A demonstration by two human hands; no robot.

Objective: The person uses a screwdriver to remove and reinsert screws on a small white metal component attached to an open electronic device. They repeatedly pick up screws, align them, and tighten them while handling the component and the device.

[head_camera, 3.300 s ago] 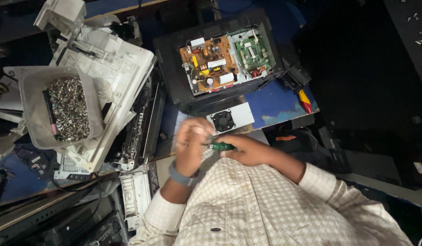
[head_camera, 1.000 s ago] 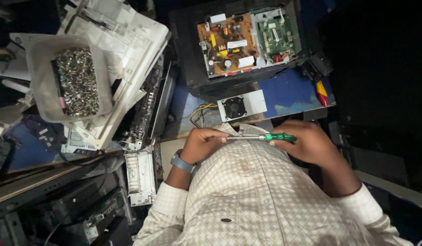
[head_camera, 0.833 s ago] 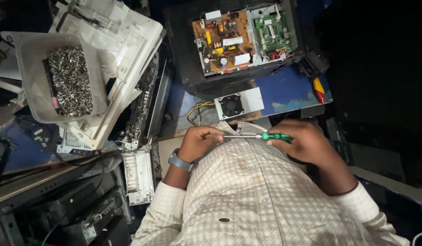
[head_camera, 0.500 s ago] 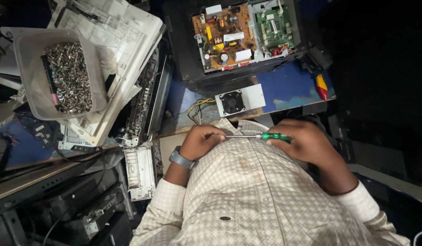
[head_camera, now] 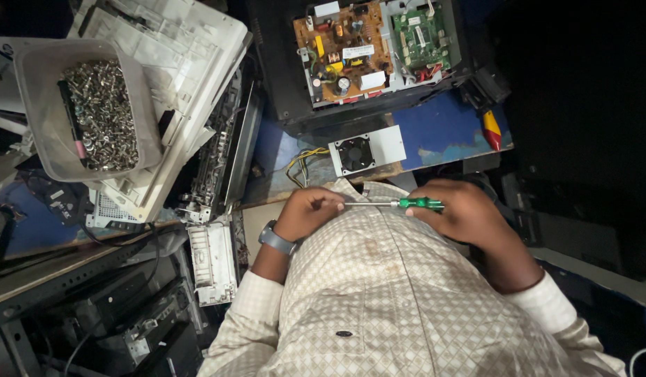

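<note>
Close against the checked shirt (head_camera: 406,293), right hand (head_camera: 469,213) wrapped shut around the green handle of a screwdriver (head_camera: 396,204), grip closed on the tool and holding it level. Left hand (head_camera: 309,213) curled at the tip end of the metal shaft, fingers folded in — whether anything small sits pinched there, cannot tell. Dark watch (head_camera: 276,239) on the left wrist. Just beyond the hands, on the blue counter (head_camera: 441,129), a small square fan (head_camera: 355,153) in a pale metal frame, with yellow wires (head_camera: 302,162) trailing off its left side. Farther out, an opened black housing (head_camera: 281,84) carrying two circuit boards side by side — an orange-brown board (head_camera: 340,52) on the left, a green board (head_camera: 420,35) on the right. Near the counter's right edge, a second tool with a red and yellow handle (head_camera: 492,131), well apart from both hands. Off to the left, a grey plastic tub (head_camera: 36,132) heaped with loose screws (head_camera: 103,115), resting on white printer casing (head_camera: 190,63). Below that, more stripped parts: a dark roller assembly (head_camera: 221,153) and a white ribbed piece (head_camera: 211,262) beside the left forearm.
</note>
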